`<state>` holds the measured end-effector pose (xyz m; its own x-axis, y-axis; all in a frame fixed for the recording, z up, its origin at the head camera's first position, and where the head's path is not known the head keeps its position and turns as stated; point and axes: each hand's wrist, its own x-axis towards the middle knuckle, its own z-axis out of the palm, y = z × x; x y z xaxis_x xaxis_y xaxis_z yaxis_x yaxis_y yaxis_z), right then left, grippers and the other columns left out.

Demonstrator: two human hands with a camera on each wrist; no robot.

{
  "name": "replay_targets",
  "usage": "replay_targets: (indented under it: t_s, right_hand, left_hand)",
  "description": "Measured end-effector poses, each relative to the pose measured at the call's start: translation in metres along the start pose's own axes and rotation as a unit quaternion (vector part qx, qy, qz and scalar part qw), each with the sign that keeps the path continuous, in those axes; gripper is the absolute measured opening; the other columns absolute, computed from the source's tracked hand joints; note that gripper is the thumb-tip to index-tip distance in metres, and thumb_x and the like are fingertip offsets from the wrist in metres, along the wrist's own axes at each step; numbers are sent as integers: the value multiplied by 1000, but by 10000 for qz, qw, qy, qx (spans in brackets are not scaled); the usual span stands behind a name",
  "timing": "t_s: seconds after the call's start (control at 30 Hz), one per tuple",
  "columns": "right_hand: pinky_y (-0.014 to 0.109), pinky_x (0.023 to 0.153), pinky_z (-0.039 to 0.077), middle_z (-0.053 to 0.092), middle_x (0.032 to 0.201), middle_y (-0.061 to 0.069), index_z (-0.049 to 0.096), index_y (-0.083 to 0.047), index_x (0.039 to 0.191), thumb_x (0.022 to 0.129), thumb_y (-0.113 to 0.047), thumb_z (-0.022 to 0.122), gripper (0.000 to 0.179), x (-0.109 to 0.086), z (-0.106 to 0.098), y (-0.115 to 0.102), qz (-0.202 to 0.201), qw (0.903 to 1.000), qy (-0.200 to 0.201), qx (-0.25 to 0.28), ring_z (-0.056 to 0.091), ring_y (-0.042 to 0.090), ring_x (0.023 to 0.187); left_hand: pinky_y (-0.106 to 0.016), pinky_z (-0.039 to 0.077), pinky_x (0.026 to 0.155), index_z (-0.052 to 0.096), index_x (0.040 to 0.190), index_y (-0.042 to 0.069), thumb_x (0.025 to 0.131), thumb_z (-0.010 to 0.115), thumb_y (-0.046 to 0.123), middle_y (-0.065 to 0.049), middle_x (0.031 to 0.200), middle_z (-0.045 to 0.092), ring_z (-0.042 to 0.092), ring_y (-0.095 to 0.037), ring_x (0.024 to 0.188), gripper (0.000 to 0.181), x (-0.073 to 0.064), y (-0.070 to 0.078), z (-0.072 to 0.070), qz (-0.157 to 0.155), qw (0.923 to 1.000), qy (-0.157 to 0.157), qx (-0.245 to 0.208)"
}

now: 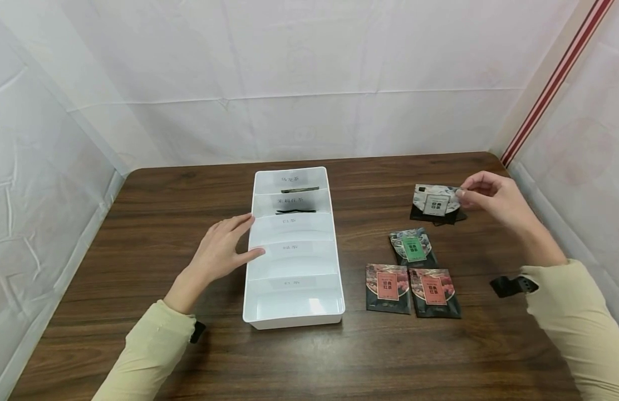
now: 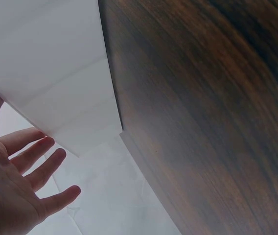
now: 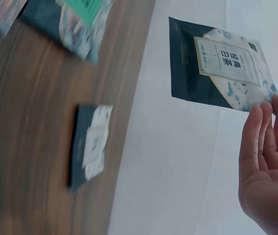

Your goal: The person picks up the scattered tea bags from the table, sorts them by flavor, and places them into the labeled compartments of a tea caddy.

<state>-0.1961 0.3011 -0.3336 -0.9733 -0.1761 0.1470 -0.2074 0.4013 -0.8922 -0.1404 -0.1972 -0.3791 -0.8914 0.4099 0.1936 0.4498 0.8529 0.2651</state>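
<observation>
Between thumb and fingertips my right hand [image 1: 500, 200] pinches the corner of a tea sachet [image 3: 222, 63] with a white label and a pale patterned top, held above the table. Below it lies another white-labelled tea sachet [image 3: 94, 144], largely covered in the head view. My left hand [image 1: 216, 250] rests with spread fingers at the left rim of a white divided box [image 1: 292, 321]. Two of its far compartments hold dark sachets on edge, one in each: a sachet [image 1: 299, 190] and another sachet [image 1: 295, 211]. Labels mark the box's dividers.
Right of the box lie a green-labelled tea sachet [image 1: 413, 248] and two red-labelled ones, a left sachet [image 1: 388, 288] and a right sachet [image 1: 435, 292]. The wooden table [image 1: 159, 234] ends at a white sheet wall [image 1: 299, 72] behind and at the sides.
</observation>
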Motion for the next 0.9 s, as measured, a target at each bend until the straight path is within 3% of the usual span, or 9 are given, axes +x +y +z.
replay_targets:
  t_s: [0.17, 0.43, 0.9]
  right_hand:
    - [22, 53, 47, 62, 78, 4, 55, 0, 92, 84, -11, 61, 15, 1, 17, -13, -203, 9998, 18, 60, 58, 13, 68]
    - [23, 60, 48, 59, 80, 10, 56, 0, 91, 84, -12, 60, 14, 3, 48, -35, -618, 9976, -208, 249, 57, 18, 70]
    - [33, 64, 50, 59, 82, 11, 56, -2, 90, 83, -9, 62, 11, 10, 107, -60, -795, 9886, -683, 1080, 55, 30, 72]
  left_hand:
    - [-53, 25, 94, 45, 127, -2, 76, 65, 44, -16, 128, 42, 40, -35, 113, 72, 0, 0, 1, 13, 10000, 5, -35]
    - [-53, 26, 94, 44, 128, -3, 77, 64, 41, -17, 130, 41, 40, -35, 114, 70, 0, -1, 1, 6, 9998, -15, -187]
    - [-52, 30, 90, 45, 127, -3, 87, 56, 22, -17, 130, 41, 40, -35, 114, 48, -2, -7, 2, 198, 9984, 95, -525]
